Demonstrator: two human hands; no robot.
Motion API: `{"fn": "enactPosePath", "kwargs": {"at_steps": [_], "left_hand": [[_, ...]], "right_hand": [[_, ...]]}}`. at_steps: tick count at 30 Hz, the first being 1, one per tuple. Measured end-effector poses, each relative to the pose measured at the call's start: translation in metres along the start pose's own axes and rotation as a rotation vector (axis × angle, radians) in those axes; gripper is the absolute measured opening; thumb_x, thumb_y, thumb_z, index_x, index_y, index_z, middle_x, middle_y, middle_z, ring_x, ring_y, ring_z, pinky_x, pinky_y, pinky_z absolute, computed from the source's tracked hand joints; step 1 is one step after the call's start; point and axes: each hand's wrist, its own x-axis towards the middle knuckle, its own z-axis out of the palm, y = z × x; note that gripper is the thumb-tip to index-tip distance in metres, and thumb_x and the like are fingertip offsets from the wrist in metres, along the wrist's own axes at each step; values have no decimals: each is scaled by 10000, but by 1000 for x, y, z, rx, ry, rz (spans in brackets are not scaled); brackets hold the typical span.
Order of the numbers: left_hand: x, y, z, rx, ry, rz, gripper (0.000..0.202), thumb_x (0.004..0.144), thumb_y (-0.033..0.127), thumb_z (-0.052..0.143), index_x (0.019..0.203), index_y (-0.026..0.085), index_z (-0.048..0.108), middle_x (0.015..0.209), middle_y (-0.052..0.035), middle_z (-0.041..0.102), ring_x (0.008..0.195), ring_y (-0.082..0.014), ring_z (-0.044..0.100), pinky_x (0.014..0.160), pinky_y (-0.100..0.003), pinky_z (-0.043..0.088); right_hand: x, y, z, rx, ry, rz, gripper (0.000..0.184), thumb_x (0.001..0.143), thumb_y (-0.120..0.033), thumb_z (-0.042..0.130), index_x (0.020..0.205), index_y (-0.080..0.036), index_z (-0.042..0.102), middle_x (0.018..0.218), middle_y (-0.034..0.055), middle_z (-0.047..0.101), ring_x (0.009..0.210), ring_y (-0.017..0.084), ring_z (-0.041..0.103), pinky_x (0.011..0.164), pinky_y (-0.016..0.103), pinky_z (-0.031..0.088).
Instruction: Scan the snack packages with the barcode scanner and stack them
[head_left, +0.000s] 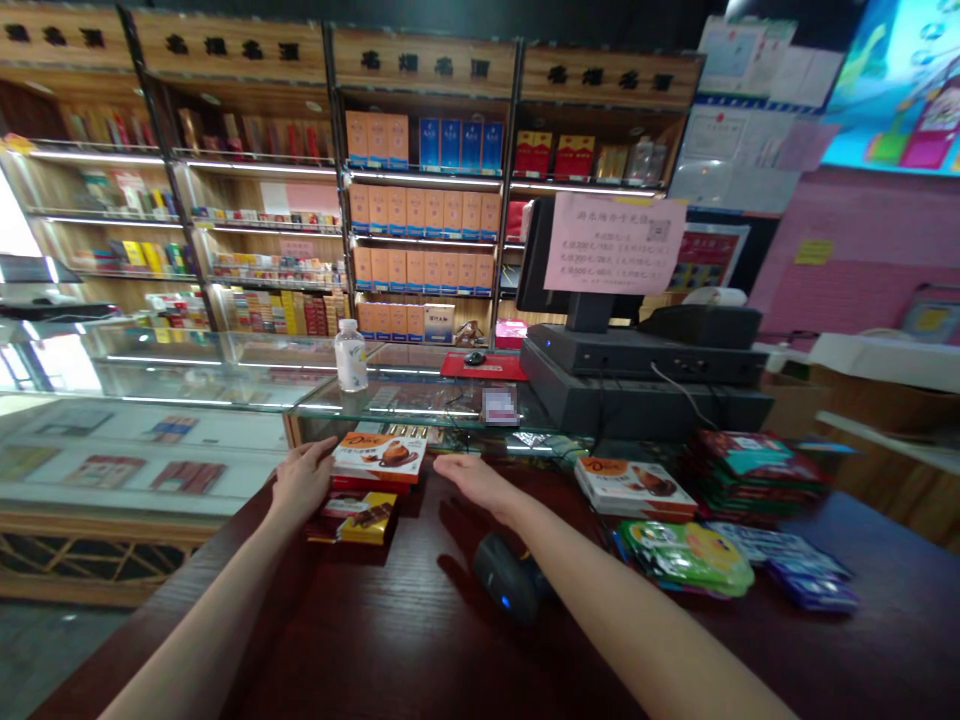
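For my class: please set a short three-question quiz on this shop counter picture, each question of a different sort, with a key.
1. True or false: the right hand is open and holds nothing.
2. Which thing is nearest the left hand? A) the stack of chocolate boxes B) a mug C) a pair of scissors
3. Fill in: the dark handheld device lying on the wooden counter by the right forearm is a barcode ______.
Key: 1 true; 2 A; 3 scanner.
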Motion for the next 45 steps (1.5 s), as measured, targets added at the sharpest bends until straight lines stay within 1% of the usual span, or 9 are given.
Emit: {"fn": "enactPosePath", "kwargs": {"at_steps": [3, 6, 9, 15, 19, 26, 35, 39, 45], "left_hand": [[-6, 19, -4, -19, -16, 15, 466, 896, 363, 404, 1275, 290, 665, 1277, -81, 633, 1193, -294, 572, 1026, -478, 482], [-13, 43, -7, -34, -22, 35, 448, 904, 357, 406, 1263, 310, 670, 1304, -84, 608, 1213, -309, 550, 1029, -507, 470], [-20, 69, -8, -64, -40, 59, 443, 911, 355, 396, 1254, 320, 674, 1315, -83, 596, 1236, -322, 531, 1042, -522, 448], [-31, 119, 3, -128, -112, 221, 444, 896, 333, 406, 1230, 254, 687, 1227, -80, 643, 1173, -268, 578, 1054, -433, 449], [-38, 148, 17, -158, -167, 333, 444, 893, 313, 410, 1238, 222, 676, 1201, -81, 674, 1171, -252, 589, 1068, -416, 441], [-51, 204, 35, -187, -298, 477, 444, 896, 273, 424, 1277, 194, 639, 1309, -73, 667, 1239, -230, 582, 1095, -397, 430], [-74, 271, 58, -137, -456, 537, 491, 900, 293, 468, 1377, 221, 561, 1386, -67, 632, 1277, -246, 578, 1100, -399, 428], [-83, 298, 66, -99, -522, 573, 505, 898, 300, 487, 1393, 213, 543, 1372, -80, 641, 1287, -264, 570, 1075, -400, 438], [-93, 329, 81, -62, -595, 620, 537, 884, 298, 514, 1419, 257, 505, 1377, -70, 637, 1267, -261, 587, 1052, -396, 446]], "right_hand": [[-7, 4, -8, -54, 38, 1, 392, 898, -445, 586, 1128, -171, 748, 1163, 65, 743, 1139, 257, 639, 1035, 370, 443], [-15, 8, -16, -77, 61, 7, 455, 901, -397, 593, 1282, -161, 672, 1323, 111, 673, 1214, 247, 623, 1077, 364, 425], [-23, 10, -26, -120, 81, -16, 469, 905, -333, 577, 1333, -150, 633, 1381, 124, 633, 1264, 237, 600, 1112, 363, 403], [-47, 12, -54, -240, 154, -87, 472, 871, -217, 577, 1334, -142, 632, 1409, 118, 610, 1326, 240, 550, 1167, 374, 344], [-67, 16, -78, -387, 219, -119, 468, 867, -185, 554, 1326, -155, 640, 1398, 110, 620, 1318, 239, 555, 1164, 385, 353], [-94, 43, -125, -515, 331, -91, 477, 859, -176, 540, 1324, -138, 638, 1376, 129, 634, 1306, 246, 559, 1148, 391, 365], [-131, 73, -185, -608, 451, -32, 478, 856, -134, 519, 1319, -160, 637, 1372, 115, 631, 1295, 229, 551, 1131, 373, 361], [-146, 84, -209, -658, 502, 18, 460, 876, -139, 500, 1315, -134, 638, 1379, 132, 621, 1302, 235, 537, 1135, 357, 342], [-165, 98, -238, -697, 584, 114, 376, 852, -130, 541, 1171, -211, 725, 1222, 72, 717, 1180, 225, 616, 1049, 311, 404]]}}
